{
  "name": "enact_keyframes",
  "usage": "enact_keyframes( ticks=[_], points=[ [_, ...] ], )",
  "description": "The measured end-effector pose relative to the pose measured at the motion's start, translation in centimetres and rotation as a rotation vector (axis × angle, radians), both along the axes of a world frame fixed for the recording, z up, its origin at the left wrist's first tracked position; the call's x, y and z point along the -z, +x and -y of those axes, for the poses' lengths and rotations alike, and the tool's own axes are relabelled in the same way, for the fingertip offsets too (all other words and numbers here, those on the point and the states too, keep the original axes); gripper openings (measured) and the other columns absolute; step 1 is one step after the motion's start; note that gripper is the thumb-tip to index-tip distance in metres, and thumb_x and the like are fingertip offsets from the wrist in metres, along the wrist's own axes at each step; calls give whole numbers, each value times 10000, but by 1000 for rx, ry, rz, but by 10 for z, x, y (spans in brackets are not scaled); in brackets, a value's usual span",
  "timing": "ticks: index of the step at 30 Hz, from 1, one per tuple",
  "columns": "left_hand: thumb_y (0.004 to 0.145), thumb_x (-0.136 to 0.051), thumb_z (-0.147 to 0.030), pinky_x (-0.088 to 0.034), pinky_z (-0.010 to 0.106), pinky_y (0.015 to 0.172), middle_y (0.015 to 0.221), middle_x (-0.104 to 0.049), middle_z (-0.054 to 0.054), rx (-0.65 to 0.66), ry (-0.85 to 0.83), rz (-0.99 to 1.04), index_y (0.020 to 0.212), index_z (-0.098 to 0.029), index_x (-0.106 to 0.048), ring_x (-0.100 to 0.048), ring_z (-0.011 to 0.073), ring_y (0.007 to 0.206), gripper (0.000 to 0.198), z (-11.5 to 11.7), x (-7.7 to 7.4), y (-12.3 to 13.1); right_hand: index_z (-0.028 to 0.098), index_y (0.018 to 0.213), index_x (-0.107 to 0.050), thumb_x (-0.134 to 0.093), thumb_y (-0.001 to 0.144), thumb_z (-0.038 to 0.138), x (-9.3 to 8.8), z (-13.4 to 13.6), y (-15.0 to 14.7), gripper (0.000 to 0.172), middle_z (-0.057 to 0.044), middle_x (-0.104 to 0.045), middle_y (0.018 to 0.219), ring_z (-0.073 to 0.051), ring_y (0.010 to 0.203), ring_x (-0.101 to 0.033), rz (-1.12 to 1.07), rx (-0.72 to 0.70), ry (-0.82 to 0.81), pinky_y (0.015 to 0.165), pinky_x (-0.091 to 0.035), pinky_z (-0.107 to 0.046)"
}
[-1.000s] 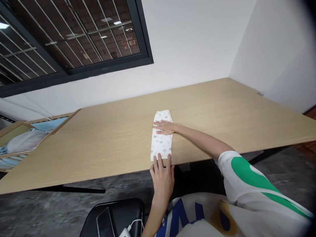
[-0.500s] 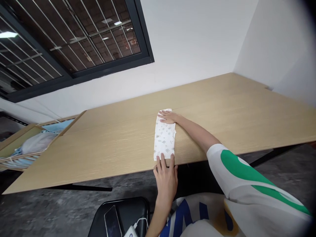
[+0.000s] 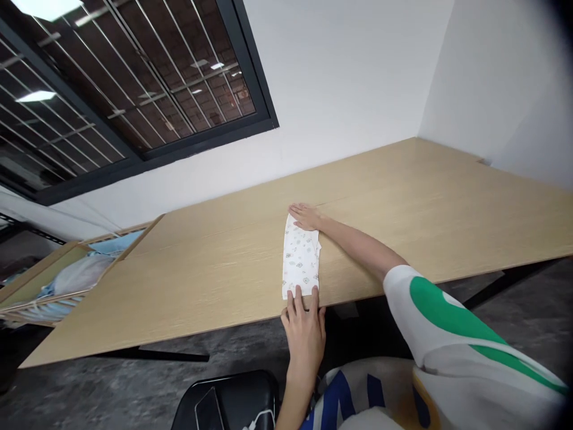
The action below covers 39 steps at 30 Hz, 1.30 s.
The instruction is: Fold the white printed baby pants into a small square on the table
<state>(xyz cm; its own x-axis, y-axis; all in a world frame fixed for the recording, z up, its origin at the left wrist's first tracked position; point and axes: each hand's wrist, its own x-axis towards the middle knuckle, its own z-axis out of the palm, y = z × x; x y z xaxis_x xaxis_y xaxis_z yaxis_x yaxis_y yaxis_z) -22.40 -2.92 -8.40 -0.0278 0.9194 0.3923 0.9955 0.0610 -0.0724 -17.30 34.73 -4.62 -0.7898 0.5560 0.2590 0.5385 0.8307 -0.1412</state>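
A white cloth with a small printed pattern [image 3: 301, 258] lies flat on the wooden table [image 3: 215, 263], folded into a long narrow strip that reaches toward the front edge. My right hand [image 3: 305, 216] rests palm down on its far end, fingers stretched out and pointing left. At the near end, my left hand [image 3: 304, 328] touches the cloth with spread fingertips, while its palm stays at the table's edge. Neither hand grasps the cloth. A small bit of fabric juts out from the cloth's right side.
To the left stands a wooden crib-like frame [image 3: 67, 254] with pale blue and white fabric inside. Below the table, a black chair [image 3: 242, 388] carries a phone [image 3: 209, 412] and a white cable [image 3: 262, 416]. A barred window [image 3: 147, 77] and white wall rise behind the table.
My right hand has slid slightly on the far end of the cloth and now covers its top edge. My left hand stays at the near end. The whole view has shifted a little.
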Motion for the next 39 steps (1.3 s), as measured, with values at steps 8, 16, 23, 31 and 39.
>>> enact_keyframes(
  ticks=[8,16,23,31,39],
  points=[
    [1029,-554,-190,-436,449,952,1263,-721,79,215,-42,199,1374,-293,-639,-637,251,1133,370,-1,-12,-22,146,1335,-645,-343,1096,297,-29,139,68,414,-161,-712,1309,-281,1199,-668,-201,-143,-228,1021,-513,-433],
    [1046,-475,-146,-437,408,983,1087,-743,52,461,-105,400,1251,-274,-710,-640,205,1071,337,-7,-23,-49,147,1266,-666,-638,998,470,3,263,128,421,-148,-730,1149,-281,1065,-663,-177,-344,-95,931,-515,-435],
    [1059,-514,-247,-501,381,973,1126,-774,24,529,-111,469,1355,-319,-659,-695,180,1024,338,13,-52,-51,148,1078,-674,-478,1049,131,5,295,124,199,-65,-681,841,-212,769,-595,-126,-339,271,725,-465,-358],
    [959,-614,-92,-529,379,922,1200,-713,66,474,502,528,1212,-268,-673,-686,211,1104,314,31,-61,-43,163,1085,-670,-446,1092,205,-59,294,131,228,-72,-690,880,-190,784,-592,-318,-345,162,746,-490,-346],
    [1024,-562,-243,-485,429,1044,1296,-644,110,325,332,505,1275,-245,-619,-622,236,1240,258,8,-39,-24,181,1129,-711,-559,1051,316,-88,178,100,218,-96,-652,1074,-238,1046,-621,-495,-135,-78,953,-500,-402]
  ],
)
